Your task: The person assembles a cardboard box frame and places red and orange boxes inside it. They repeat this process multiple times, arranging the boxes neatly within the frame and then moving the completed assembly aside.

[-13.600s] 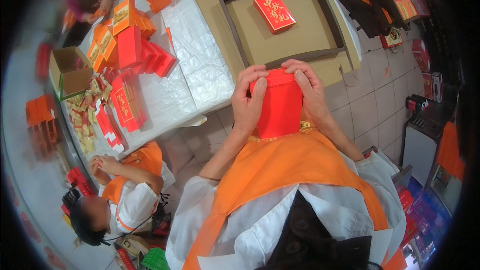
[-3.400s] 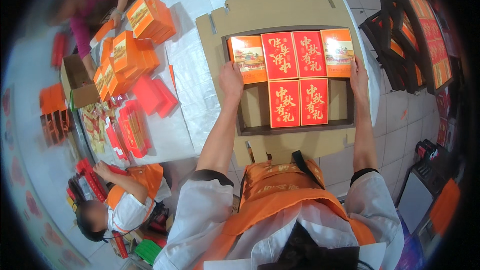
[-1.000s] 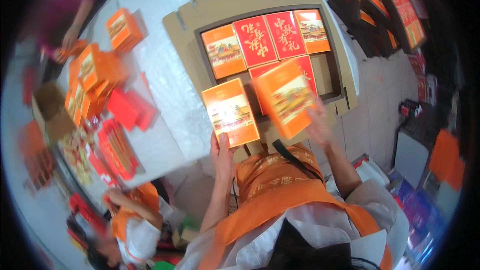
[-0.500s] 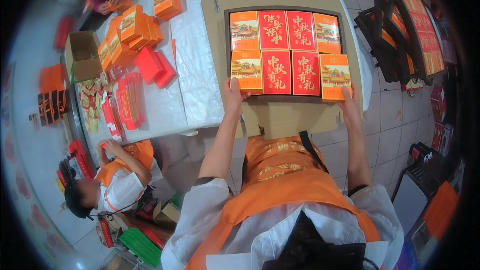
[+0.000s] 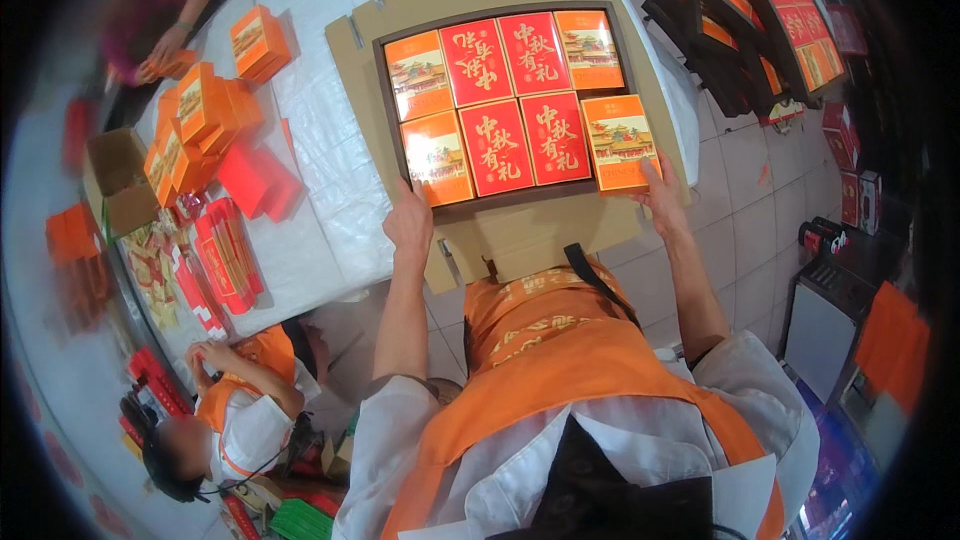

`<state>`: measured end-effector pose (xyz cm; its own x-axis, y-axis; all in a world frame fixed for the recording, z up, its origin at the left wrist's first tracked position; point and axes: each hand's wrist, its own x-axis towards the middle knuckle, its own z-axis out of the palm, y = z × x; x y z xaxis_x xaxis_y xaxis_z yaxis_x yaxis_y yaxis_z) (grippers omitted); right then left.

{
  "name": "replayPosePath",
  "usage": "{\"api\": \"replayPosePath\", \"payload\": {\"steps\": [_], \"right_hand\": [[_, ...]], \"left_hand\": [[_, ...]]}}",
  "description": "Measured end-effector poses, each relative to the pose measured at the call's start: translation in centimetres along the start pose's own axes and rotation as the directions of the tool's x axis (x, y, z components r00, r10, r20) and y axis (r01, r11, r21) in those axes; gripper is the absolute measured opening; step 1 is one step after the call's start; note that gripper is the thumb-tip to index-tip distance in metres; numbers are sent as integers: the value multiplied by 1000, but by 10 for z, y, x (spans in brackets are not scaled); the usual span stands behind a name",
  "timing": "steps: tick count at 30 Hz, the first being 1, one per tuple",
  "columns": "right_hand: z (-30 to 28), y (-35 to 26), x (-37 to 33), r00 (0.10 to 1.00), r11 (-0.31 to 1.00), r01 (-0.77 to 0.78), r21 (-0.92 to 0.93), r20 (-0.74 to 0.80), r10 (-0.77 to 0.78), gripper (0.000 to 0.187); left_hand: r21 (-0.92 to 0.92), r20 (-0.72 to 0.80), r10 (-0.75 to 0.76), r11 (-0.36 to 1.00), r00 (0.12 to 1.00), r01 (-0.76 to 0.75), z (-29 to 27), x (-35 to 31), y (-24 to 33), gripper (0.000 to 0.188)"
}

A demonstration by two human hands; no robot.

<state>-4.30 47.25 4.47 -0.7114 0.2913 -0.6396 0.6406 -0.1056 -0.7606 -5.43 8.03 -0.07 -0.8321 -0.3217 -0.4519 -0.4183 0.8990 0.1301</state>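
The white-covered table [image 5: 335, 205] in front of you carries the brown cardboard sheet [image 5: 540, 232], which reaches past the near edge, probably so the load rests on a flat, firm base. On that sheet lies the dark-framed tray [image 5: 515, 199], set square to your body, likely because both near corners are then within easy reach. Inside it, four red boxes [image 5: 497, 147] fill the two middle columns, and orange boxes with a palace picture take the outer ones; they stand snugly side by side, the frame seeming to keep the rows straight. The lower-left orange box [image 5: 437, 157] sits within the near left corner, while the lower-right orange box [image 5: 621, 145] stands proud of its neighbours and overlaps the frame at the near right corner. Your left hand [image 5: 410, 225] is at the near left corner, perhaps steadying it; whether its fingers clasp the frame or only touch it, you cannot tell from this angle. Your right hand [image 5: 664, 205] grips the lower-right orange box by its near outer corner: the thumb [image 5: 652, 172] presses on the printed face, the other fingers are mostly hidden beneath, and the box extends forward and leftward from them over the corner space.
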Motion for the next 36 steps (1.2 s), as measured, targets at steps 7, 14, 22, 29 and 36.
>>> {"api": "replayPosePath", "payload": {"steps": [7,14,22,29,36], "right_hand": [[2,-2,-3,1000,998,19,-57,2,-19,56],[-10,1,6,992,993,-110,-31,58,112,52],[13,24,39,987,988,152,20,-54,-150,56],[-13,16,28,825,450,492,-745,235,-514,61],[4,36,38,827,125,392,-911,289,-483,53]], "left_hand": [[-63,-41,-27,998,999,24,-3,-16,1,49],[-166,-225,105,975,969,-145,10,-31,34,48],[-103,-235,310,935,921,-341,27,-47,62,54],[-53,-279,376,913,884,-405,37,-54,58,57],[0,-269,416,902,868,-432,43,-58,59,47]]}}
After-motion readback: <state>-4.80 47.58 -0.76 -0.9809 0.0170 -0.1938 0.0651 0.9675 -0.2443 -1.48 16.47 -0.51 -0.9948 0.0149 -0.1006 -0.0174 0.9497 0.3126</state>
